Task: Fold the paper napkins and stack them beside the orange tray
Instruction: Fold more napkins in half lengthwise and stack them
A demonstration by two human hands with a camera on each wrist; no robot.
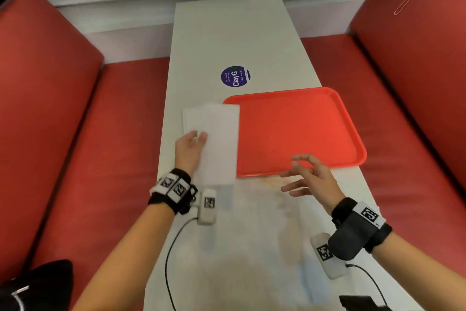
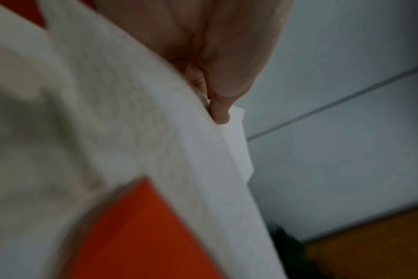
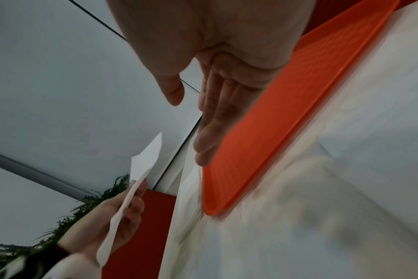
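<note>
- Apparently mid-fold: the left hand (image 1: 191, 144) pinches the paper napkins (image 1: 216, 139) clear of the table (image 1: 234, 33), just left of the orange tray (image 1: 297, 129).
- Next, the right hand (image 1: 309, 175), fingers spread and holding nothing, likely needs to take the free edge.

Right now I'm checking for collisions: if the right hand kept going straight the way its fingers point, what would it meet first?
Most likely the napkins held up in the left hand. The right hand is open, its fingers pointing left along the near edge of the orange tray; depth is unclear, so it might graze that edge.
</note>
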